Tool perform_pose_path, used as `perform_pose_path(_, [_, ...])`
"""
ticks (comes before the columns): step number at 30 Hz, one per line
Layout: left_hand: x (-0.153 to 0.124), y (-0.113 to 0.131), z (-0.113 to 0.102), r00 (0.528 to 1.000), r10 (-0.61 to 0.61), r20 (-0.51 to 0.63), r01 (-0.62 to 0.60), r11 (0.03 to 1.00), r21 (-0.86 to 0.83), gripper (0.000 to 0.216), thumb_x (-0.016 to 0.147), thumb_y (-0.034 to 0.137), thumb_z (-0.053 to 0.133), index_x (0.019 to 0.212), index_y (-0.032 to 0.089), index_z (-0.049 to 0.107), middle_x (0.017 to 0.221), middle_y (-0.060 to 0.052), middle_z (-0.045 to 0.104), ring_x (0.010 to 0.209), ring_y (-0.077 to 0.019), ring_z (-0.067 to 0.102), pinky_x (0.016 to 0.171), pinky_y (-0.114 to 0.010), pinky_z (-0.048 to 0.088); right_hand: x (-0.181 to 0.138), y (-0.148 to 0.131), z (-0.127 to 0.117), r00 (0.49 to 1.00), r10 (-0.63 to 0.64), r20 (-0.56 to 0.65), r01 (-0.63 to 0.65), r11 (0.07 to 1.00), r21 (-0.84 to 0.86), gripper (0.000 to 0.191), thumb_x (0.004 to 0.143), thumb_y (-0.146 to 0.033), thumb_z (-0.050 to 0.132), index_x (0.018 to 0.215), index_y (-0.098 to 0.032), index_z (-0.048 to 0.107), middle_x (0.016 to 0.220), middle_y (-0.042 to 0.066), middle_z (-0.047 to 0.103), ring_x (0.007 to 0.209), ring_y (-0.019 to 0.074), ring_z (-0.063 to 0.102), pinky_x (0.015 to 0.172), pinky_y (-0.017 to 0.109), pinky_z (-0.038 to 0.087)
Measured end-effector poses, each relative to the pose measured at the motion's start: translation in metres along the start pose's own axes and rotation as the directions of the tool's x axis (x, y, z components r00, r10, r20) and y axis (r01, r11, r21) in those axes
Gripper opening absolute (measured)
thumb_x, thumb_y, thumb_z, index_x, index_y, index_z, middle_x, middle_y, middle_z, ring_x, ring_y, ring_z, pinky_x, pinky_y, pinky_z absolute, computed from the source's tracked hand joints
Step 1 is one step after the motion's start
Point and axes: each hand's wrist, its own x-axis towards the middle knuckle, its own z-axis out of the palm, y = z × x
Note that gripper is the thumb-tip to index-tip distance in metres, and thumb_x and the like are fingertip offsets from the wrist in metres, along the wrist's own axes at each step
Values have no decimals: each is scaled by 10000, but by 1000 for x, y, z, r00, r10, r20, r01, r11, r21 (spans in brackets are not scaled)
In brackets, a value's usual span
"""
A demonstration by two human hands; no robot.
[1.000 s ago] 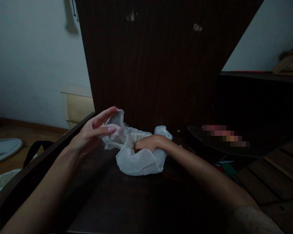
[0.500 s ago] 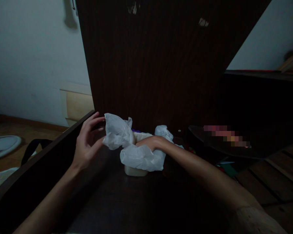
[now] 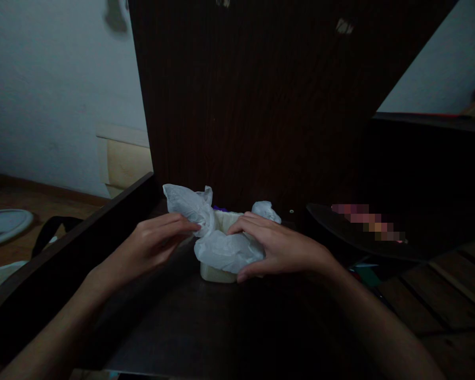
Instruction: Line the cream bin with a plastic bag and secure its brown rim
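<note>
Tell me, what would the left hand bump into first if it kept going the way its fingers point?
Probably the white plastic bag: the left hand already has its fingertips at the bag's crumpled edge, with the pale container just past it.

Dim overall; the wall (image 3: 55, 89) left of the left hand (image 3: 150, 245) is brightest. The bag (image 3: 221, 248) between both hands reads pale (edges soft). Frame edges bend; a pixelated patch (image 3: 366, 221) lies right of the right hand (image 3: 285, 250).

A white plate (image 3: 2, 226) is lying on the wooden floor (image 3: 19, 248) at far left, near a black strap (image 3: 47, 232)
</note>
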Motion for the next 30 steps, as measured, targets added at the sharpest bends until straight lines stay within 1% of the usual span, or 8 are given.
perform_pose_path(3, [6, 4, -7, 979, 24, -200, -18, 999, 33, 198, 692, 43, 816, 793, 212, 829, 831, -53, 769, 801, -195, 688, 756, -204, 518, -9, 6, 7, 994, -76, -84, 69, 994, -82, 136, 894, -178, 645, 1028, -196, 629, 985, 71, 668, 953, 225, 599, 847, 352, 473])
perform_pose_path(6, [9, 8, -12, 905, 139, -403, -69, 981, 183, 194, 762, 21, 763, 851, 185, 816, 777, -8, 744, 674, -114, 616, 647, -152, 464, -13, 14, 1, 963, -63, -261, 33, 993, -114, 121, 863, -84, 566, 858, -202, 590, 841, 36, 629, 841, 206, 584, 764, 329, 445])
perform_pose_path(13, [8, 1, -26, 718, 221, -660, -37, 959, 281, 151, 873, 97, 704, 970, 209, 737, 876, 30, 712, 746, -81, 602, 697, -130, 475, -15, 26, -18, 753, 147, -642, -156, 987, 43, 47, 857, -164, 597, 860, -209, 583, 775, -9, 587, 693, 154, 520, 647, 287, 396])
perform_pose_path(16, [3, -4, -33, 763, 256, -594, -20, 927, 374, 148, 833, 163, 753, 970, 208, 723, 888, 22, 713, 786, -101, 624, 747, -157, 477, -12, 33, -20, 691, 247, -679, -124, 966, 225, 49, 878, -245, 616, 885, -214, 578, 773, -19, 566, 674, 142, 497, 609, 269, 387])
perform_pose_path(19, [0, -7, -36, 862, 341, -376, -107, 846, 522, 87, 803, 210, 722, 883, 201, 689, 920, -13, 725, 858, -158, 663, 833, -230, 480, -3, 40, -25, 610, 291, -737, -61, 945, 322, 67, 873, -259, 613, 882, -219, 560, 766, -26, 540, 660, 132, 477, 596, 257, 387])
perform_pose_path(22, [4, -11, -37, 894, 401, -197, -195, 747, 635, 27, 789, 205, 611, 812, 204, 626, 885, -39, 705, 841, -199, 668, 791, -290, 483, 8, 47, -33, 533, 284, -797, 35, 934, 356, 77, 862, -262, 610, 897, -231, 549, 788, -23, 546, 692, 138, 501, 621, 255, 413])
perform_pose_path(27, [12, -20, -41, 871, 396, -289, -61, 672, 738, 66, 776, 165, 490, 745, 221, 472, 910, -63, 699, 860, -226, 683, 769, -328, 511, 22, 60, -46, 462, 218, -860, 117, 946, 303, 97, 835, -281, 631, 883, -235, 559, 800, -18, 564, 712, 145, 521, 649, 266, 427])
perform_pose_path(30, [11, -24, -45, 840, 362, -404, 45, 696, 717, 107, 743, 132, 487, 794, 224, 472, 959, -55, 736, 893, -233, 709, 807, -339, 537, 25, 67, -48, 478, 240, -845, 46, 954, 297, 76, 827, -282, 623, 856, -229, 576, 769, -22, 564, 710, 148, 516, 660, 273, 423])
